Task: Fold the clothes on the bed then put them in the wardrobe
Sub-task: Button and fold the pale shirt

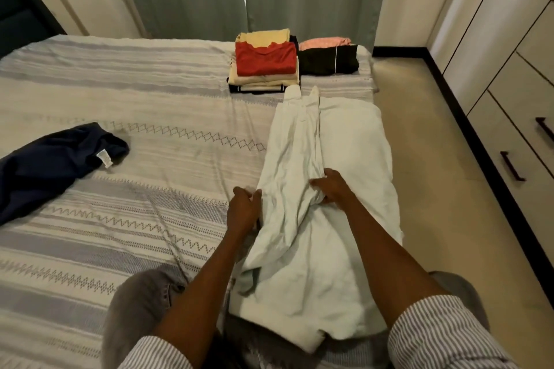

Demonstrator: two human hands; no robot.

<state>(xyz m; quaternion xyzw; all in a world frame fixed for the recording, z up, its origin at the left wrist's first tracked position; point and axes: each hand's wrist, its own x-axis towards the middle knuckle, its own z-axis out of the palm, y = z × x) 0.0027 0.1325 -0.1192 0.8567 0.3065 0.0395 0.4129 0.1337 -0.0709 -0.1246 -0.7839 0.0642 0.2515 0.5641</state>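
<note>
Two hands work one long white cotton garment (302, 159) laid lengthwise down the right side of the grey-and-white striped patterned bedspread (120, 84), its collar end pointing at the far edge. Left hand (244, 208) rests at the garment's left edge, fingers loosely bent against the cloth; whether it pinches the edge, I cannot tell. Right hand (332, 186) has fingers curled into a bunched ridge of fabric at mid-length, gripping it. Hands sit apart, the folded-over strip between them. Judging by that, the step in hand is narrowing the garment into a long panel before folding it crosswise. To do it well: flatten the bunch under the right hand first, pull the fold line straight from collar to hem, keep the left edge parallel, then smooth outward so no crease gets locked in; the near end looks rumpled and needs tugging flat. Beyond it sits a stack of folded clothes topped by a red shirt (265, 58), with a folded black piece and a pink one (328, 60) just beside. A crumpled navy blue garment (51, 165) lies well apart to the left, not yet folded. White wardrobe drawers with dark handles (515, 141) stand at right.
</note>
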